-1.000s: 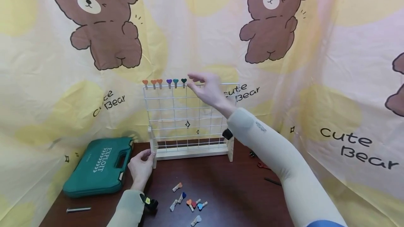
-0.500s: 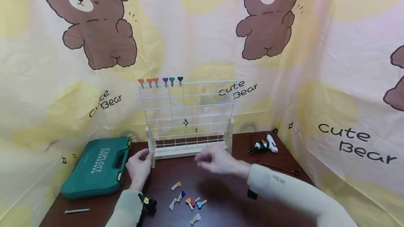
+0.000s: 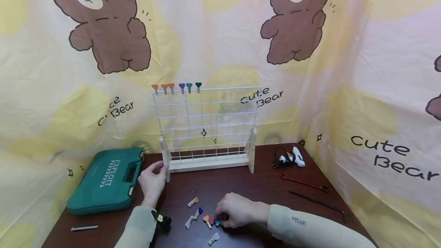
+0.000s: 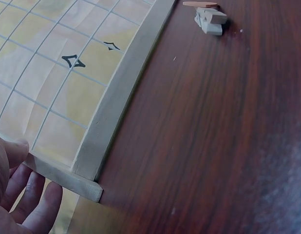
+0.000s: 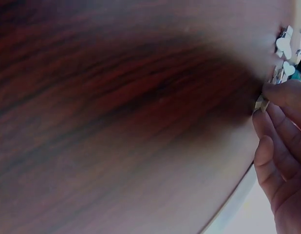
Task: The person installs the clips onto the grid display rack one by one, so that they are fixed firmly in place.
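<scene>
A white wire grid (image 3: 201, 116) stands in a wooden base (image 3: 210, 165). Along its top wire is a row of heart-topped clothespins in orange, purple, teal and dark green (image 3: 198, 85). My left hand (image 3: 152, 183) holds the base's left wooden upright (image 4: 63, 176), thumb on one side and fingers on the other. Low over the table, my right hand (image 3: 237, 208) pinches the wooden end of a clothespin (image 5: 260, 103) between thumb and fingers; a blue heart (image 3: 217, 222) shows beside the fingertips. Several other clothespins lie close by, including an orange one (image 3: 206, 219) and a pale one (image 3: 214, 238).
A green tool case (image 3: 103, 181) lies at the left, with a metal rod (image 3: 84, 228) before it. At the right are a glue gun (image 3: 298, 157), a red wrench (image 3: 303, 182) and a dark bent rod (image 3: 317, 201). A bear-print curtain (image 3: 213, 30) hangs behind.
My right hand has come down from the grid's top wire, beside the dark green clothespin, to the loose clothespins and now pinches one. My left hand stays on the upright.
</scene>
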